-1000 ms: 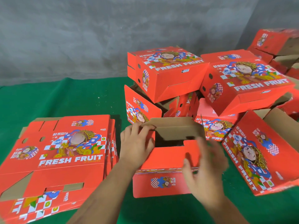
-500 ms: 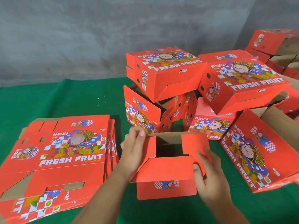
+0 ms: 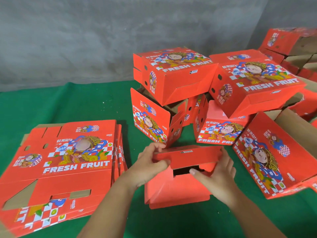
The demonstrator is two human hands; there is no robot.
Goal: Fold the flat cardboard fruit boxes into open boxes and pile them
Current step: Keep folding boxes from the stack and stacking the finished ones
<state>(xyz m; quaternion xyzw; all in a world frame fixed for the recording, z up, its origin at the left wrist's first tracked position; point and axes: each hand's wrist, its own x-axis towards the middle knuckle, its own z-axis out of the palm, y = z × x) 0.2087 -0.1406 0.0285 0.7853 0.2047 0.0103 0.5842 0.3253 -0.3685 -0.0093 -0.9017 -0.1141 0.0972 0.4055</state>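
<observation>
A half-folded red box (image 3: 178,179) sits on the green cloth (image 3: 68,103) in front of the person, between a stack of flat boxes (image 3: 65,162) on the left and a jumble of folded boxes (image 3: 214,93) behind and to the right. The left hand (image 3: 151,166) grips the box's left end, thumb curled over the front of the top flap (image 3: 187,154) and fingers wrapped round its far edge near the corner. The right hand (image 3: 217,176) holds the right end, its fingers curved round the flap's right edge and the thumb stretched across the front toward the dark gap under the flap — how firmly it pinches is hard to tell, since the fingertips are partly hidden behind the cardboard. The flap is tipped forward over the opening, with a small white label on its upper face. The stack of flat boxes lies well to the left of the left forearm, its top sheet printed with a cartoon figure and the words FRESH FRUIT. Just behind the held box stands an open box (image 3: 151,119) tilted on its side, and above it a closed-looking box (image 3: 173,74) rests at an angle on the pile. Another large box (image 3: 267,152) leans just beside the right hand. A grey wall (image 3: 103,35) rises behind the cloth.
</observation>
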